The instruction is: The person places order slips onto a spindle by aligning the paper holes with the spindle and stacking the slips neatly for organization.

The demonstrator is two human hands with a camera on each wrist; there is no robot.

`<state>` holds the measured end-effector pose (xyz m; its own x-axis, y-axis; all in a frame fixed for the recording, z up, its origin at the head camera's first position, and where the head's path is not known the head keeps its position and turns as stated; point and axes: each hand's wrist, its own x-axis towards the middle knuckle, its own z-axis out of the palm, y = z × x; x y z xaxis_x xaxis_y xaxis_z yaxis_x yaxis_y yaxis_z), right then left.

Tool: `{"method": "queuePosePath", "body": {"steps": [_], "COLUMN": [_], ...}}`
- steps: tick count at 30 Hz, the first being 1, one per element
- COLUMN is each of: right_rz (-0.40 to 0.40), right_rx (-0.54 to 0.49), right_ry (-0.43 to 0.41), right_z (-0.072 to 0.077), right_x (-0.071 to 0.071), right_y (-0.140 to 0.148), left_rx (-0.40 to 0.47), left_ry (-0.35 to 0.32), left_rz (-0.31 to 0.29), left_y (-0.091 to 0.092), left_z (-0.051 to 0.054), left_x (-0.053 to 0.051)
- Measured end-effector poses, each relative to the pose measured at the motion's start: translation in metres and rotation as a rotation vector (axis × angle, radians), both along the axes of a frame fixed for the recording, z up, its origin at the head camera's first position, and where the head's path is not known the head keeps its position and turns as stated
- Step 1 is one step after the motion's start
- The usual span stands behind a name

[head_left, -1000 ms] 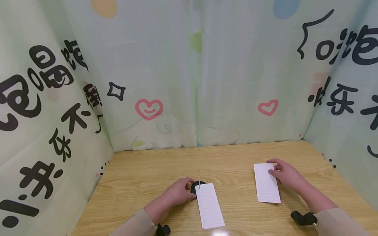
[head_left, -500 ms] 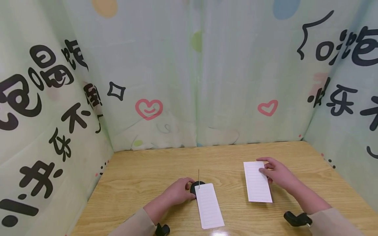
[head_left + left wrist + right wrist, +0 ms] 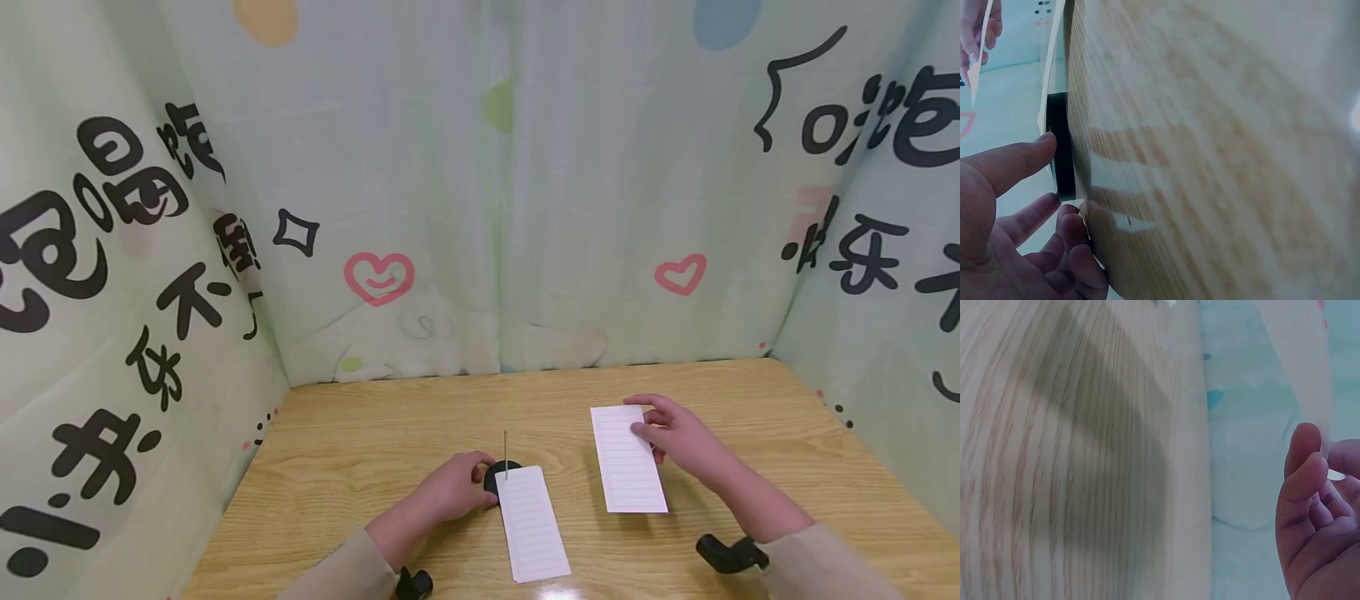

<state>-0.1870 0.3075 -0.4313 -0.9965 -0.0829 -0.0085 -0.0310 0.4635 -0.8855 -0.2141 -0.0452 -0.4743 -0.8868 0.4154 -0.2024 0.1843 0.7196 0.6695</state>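
A bill spike (image 3: 492,485) with a round black base and a thin upright metal rod stands on the table. My left hand (image 3: 452,489) holds its base at the left side; in the left wrist view the thumb lies against the black base (image 3: 1062,150), with fingers at its far side. Lined white paper slips (image 3: 534,527) are on the rod near their top edge and hang over the base toward me. To the right, my right hand (image 3: 681,437) pinches another lined white slip (image 3: 628,467) by its upper right side, raised above the table.
The wooden table (image 3: 360,433) is enclosed at the back and sides by a pale printed curtain (image 3: 420,167). A black wrist device (image 3: 731,554) sits by the right sleeve, and another (image 3: 414,585) by the left.
My right hand has moved left with the paper slip, closer to the bill spike. The left hand and the spike have stayed in place.
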Motion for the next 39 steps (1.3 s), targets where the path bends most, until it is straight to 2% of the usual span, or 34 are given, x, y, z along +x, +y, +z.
{"method": "queuePosePath", "body": {"steps": [19, 33, 39], "right_rz": [0.044, 0.1, 0.121], "right_rx": [-0.114, -0.136, -0.159], "right_ry": [0.011, 0.026, 0.025], "right_z": [0.009, 0.014, 0.014], "right_x": [0.0, -0.003, -0.002], "right_y": [-0.042, -0.068, -0.08], "left_rx": [-0.001, -0.015, -0.01], "left_ry": [0.01, 0.003, 0.002], "left_rz": [0.005, 0.009, 0.003], "left_y": [0.0, 0.0, 0.0], "left_z": [0.001, -0.003, 0.002], "left_x": [0.002, 0.0, 0.001]}}
